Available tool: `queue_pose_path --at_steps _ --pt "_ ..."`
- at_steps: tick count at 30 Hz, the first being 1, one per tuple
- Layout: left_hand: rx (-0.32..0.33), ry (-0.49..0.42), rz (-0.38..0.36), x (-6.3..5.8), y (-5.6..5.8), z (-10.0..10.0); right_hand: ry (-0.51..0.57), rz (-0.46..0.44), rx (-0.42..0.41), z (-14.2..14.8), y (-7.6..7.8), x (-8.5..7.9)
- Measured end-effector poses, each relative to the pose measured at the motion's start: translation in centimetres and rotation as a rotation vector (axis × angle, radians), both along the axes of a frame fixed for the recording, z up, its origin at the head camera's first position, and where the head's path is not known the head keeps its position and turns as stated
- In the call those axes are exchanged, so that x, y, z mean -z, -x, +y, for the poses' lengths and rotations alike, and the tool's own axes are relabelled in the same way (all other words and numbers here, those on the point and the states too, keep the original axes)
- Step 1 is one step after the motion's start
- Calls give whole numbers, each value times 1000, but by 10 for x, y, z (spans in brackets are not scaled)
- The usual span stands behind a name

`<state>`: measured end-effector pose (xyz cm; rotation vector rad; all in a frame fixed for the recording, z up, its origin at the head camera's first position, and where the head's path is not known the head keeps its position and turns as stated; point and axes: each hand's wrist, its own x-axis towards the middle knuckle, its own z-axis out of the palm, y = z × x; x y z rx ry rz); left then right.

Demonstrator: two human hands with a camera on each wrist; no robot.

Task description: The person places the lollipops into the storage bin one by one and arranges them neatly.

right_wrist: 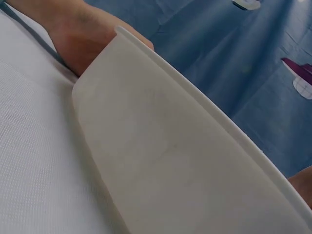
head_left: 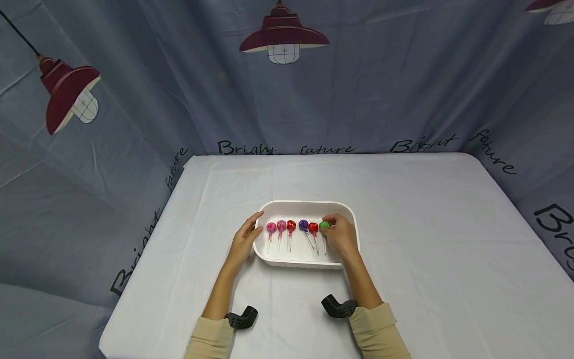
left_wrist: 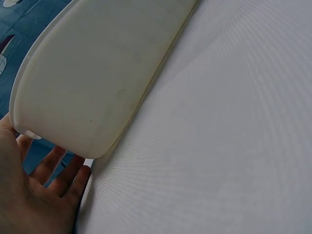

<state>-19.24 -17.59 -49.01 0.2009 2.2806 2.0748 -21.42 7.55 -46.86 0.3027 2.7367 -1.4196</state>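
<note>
A white tray sits on the table, with several wrapped lollipops in a row inside it. From the left come a pink lollipop, another pink lollipop, a red lollipop, a purple lollipop and a second red lollipop. At the row's right end, my right hand pinches a green lollipop by its head, its stick pointing toward me. My left hand holds the tray's left end, thumb at the rim. In the right wrist view, the tray wall hides the right fingers.
A white cloth covers the table. Grey-blue curtain printed with lamps and lettering hangs behind and along the sides. Black curved devices sit at the left wrist and the right wrist.
</note>
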Motion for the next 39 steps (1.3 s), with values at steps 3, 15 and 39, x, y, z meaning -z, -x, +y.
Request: queue_pose_path --at_steps 3,15,39 --pt "2 1 0 0 0 0 -19 2 1 0 0 0" --pt "-4 -21 -8 14 7 -2 -3 10 -5 1 1 0" --pt "-25 9 9 32 10 -5 -27 23 -34 2 0 5"
